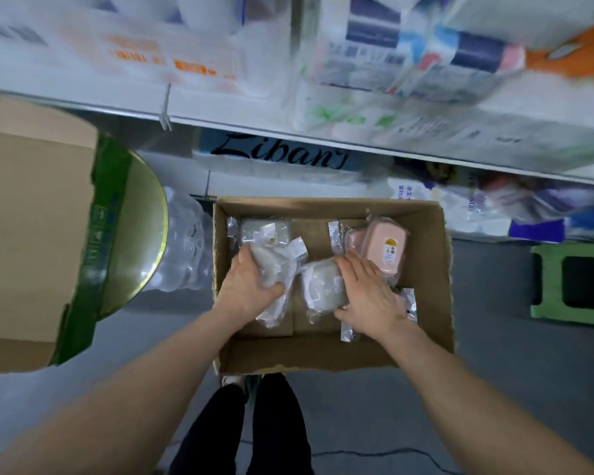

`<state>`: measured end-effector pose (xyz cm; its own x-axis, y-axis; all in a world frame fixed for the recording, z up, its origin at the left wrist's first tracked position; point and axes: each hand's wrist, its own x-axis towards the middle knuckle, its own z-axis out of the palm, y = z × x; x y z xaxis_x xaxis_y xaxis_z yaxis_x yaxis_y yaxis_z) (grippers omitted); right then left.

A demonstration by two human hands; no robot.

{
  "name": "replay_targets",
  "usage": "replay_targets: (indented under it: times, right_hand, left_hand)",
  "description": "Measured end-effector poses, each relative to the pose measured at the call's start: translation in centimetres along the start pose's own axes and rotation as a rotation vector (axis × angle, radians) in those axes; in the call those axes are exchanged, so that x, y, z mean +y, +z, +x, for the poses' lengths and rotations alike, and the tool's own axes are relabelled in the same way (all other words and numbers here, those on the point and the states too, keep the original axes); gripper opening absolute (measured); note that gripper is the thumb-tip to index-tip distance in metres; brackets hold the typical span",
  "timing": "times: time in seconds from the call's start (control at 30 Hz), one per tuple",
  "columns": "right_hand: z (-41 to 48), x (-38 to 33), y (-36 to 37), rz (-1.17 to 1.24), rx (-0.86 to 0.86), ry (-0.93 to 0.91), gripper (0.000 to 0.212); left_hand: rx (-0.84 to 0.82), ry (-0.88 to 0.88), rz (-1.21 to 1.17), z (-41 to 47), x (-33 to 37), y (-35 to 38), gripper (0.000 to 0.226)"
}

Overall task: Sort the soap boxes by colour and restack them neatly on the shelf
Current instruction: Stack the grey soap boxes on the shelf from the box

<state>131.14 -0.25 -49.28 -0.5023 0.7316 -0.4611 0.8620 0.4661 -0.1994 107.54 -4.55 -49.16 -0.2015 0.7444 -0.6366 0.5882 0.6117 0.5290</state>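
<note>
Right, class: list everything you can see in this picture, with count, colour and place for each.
Cardboard box: one, brown, open, on floor, centre.
Pale soap boxes: three, whitish, wrapped, box's left and middle.
Pink soap boxes: two visible, wrapped, box's right.
Large carton: one, brown, left.
Stool: one, green, right.
Shelf: one, white, stocked, top.
Left hand: grips a pale box.
Right hand: holds another.

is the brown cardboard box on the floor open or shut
Open: the brown cardboard box has no top covering, and the left hand and right hand reach inside among clear-wrapped soap boxes.
</note>
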Motion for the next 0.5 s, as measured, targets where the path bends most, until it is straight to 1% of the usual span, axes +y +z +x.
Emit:
replay_targets:
  times: [0.07, 0.17, 0.27, 0.4, 0.5]
  right_hand:
    - [-1.5, -0.8, -2.5, 0.104, 0.063, 0.080, 0.097]
    - [-3.3, -2.2, -6.6, 0.204, 0.171, 0.136, 0.091]
    - [-4.6, -3.7, -11.0, 0.254, 0.262, 0.120, 0.087]
    - [-5.6, -5.7, -17.4, 0.300, 0.333, 0.100, 0.089]
    - [-6.1, -7.2, -21.9, 0.311, 0.412, 0.028, 0.089]
  left_hand:
    - [0.032, 0.038, -0.017, -1.6, 1.5, -2.3, 0.102]
    - [0.088, 0.077, -0.037, -4.1, 3.8, -5.9, 0.093]
    - [0.136, 0.126, -0.036, -6.3, 6.2, -9.1, 0.089]
    - [0.207, 0.198, 0.009, -9.1, 9.3, -13.7, 0.088]
    - [0.209, 0.224, -0.005, -11.2, 11.3, -17.6, 0.089]
